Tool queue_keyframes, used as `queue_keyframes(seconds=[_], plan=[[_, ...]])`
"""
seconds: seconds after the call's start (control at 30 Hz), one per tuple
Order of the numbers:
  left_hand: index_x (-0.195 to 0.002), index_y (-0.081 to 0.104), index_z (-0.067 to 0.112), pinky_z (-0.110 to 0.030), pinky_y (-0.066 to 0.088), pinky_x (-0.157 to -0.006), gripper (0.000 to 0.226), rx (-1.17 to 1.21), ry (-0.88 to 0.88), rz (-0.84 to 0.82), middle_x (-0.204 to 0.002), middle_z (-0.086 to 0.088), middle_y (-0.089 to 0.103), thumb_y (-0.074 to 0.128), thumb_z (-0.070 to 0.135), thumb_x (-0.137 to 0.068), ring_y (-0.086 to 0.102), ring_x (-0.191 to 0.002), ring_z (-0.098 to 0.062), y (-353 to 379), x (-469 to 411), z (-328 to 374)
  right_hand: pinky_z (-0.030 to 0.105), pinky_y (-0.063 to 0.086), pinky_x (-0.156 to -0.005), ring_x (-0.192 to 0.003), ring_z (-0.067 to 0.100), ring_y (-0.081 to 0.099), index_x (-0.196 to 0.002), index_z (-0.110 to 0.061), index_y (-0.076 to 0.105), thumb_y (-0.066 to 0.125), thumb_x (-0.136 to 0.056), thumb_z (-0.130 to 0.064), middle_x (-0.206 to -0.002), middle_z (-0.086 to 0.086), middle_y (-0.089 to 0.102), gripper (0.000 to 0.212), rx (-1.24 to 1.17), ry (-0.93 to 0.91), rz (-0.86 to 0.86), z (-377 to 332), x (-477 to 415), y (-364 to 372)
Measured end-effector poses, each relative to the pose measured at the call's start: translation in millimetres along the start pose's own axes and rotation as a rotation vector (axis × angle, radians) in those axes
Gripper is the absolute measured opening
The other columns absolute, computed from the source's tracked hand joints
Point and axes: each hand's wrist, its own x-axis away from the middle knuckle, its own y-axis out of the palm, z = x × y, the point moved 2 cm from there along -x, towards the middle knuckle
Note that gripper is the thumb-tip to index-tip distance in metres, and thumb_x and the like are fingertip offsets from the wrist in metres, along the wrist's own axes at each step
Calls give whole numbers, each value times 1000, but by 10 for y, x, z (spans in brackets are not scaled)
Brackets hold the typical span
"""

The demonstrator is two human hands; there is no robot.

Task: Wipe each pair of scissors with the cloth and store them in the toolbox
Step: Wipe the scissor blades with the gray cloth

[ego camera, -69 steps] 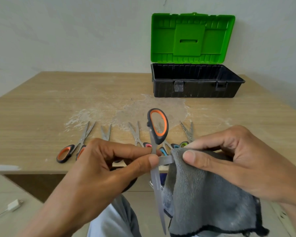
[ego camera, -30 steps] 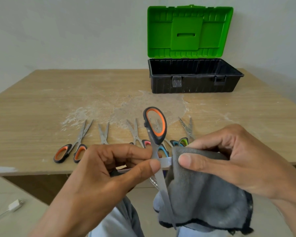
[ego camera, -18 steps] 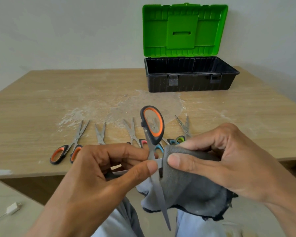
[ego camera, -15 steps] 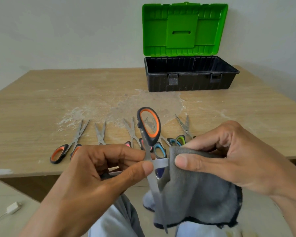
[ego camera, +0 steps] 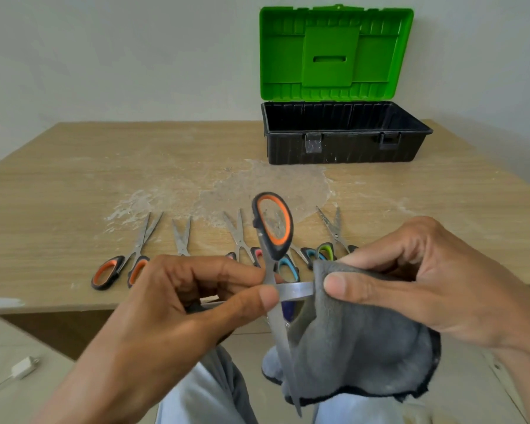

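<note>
Cloth slid right along opened scissors (right hand pinching it); left hand pinches them, just off table edge.

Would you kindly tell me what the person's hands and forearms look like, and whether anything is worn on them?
The left hand and the right hand are both bare: no gloves, rings or bandages show. No watch, bracelet or sleeve appears on the wrists and forearms as far as they are in view. The nails that show are short and unpainted.
</note>
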Motion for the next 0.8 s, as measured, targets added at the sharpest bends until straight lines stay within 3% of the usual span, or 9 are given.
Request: queue_keyframes(seconds=[0.07, 0.13, 0.2, 0.27, 0.4, 0.5, 0.6, 0.7, 0.8], plan=[[-72, 81, 15, -5, 41, -47, 11, 8, -4, -5, -74, -8, 77, 81, 21, -62, 58, -47, 2, 8, -4, 6, 62, 57, -71, -83, 62, 65, -95, -30, 86, 73, -82, -66, -93, 37, 72, 41, -2, 9, 17, 21, 9, 2], [-75, 81, 15, -5, 45, -52, 13, -21, 23, -20, -76, -6, 78, 81, 24, -64, 66, -56, -1, 33, -11, 9, 67, 58, -76, -88, 58, 68, -96, -39, 85, 71, -81, -68, -94, 32, 75, 35, 9, -6, 38, -2, 9, 57], [-75, 82, 16, -6, 47, -56, 14, -27, 40, -23, -77, -6, 78, 81, 25, -65, 70, -64, -5, 52, -12, 12, 59, 58, -73, -89, 53, 70, -96, -46, 84, 69, -81, -68, -93, 26, 77, 30, 14, -22, 52, -35, 10, 99], [-75, 81, 15, -7, 47, -55, 16, 38, 22, -38, -77, -9, 78, 84, 27, -65, 68, -62, -6, 31, -10, 3, 60, 56, -71, -92, 56, 68, -97, -44, 84, 71, -83, -64, -96, 31, 75, 28, -28, -23, 38, -51, 19, 91], [-82, 80, 13, -30, 42, -65, 41, 116, -22, 1, -78, -19, 74, 87, 40, -52, 60, -69, -22, -111, 16, -101, 69, 58, -72, -81, 59, 70, -98, -31, 86, 75, -84, -54, -90, 27, 79, 29, -127, 10, 83, 44, 60, -45], [-82, 79, 8, -34, 33, -67, 45, 172, -32, 30, -84, -34, 66, 88, 38, -50, 50, -69, -25, -164, 27, -113, 74, 53, -75, -82, 67, 65, -96, -29, 87, 78, -82, -55, -89, 31, 77, 31, -155, 36, 148, 117, 89, -100], [-83, 79, 6, -25, 35, -56, 47, 157, -10, 14, -80, -32, 67, 87, 39, -50, 49, -65, -23, -165, 31, -110, 71, 58, -83, -84, 48, 77, -95, -26, 87, 77, -82, -51, -89, 14, 83, 29, -180, 14, 165, 97, 95, -95], [-83, 80, 11, -19, 34, -50, 46, 140, 15, 12, -70, -16, 72, 86, 41, -49, 48, -61, -20, -171, 40, -97, 72, 58, -82, -85, 39, 80, -95, -25, 87, 77, -82, -47, -90, 9, 84, 28, -193, 0, 153, 56, 95, -89], [-76, 81, 16, -13, 41, -50, 38, 90, 25, 29, -66, -7, 74, 89, 39, -47, 60, -58, -9, -153, 38, -68, 74, 56, -75, -82, 52, 75, -94, -26, 87, 77, -82, -51, -89, 20, 81, 30, -160, 0, 145, 41, 77, -73]])
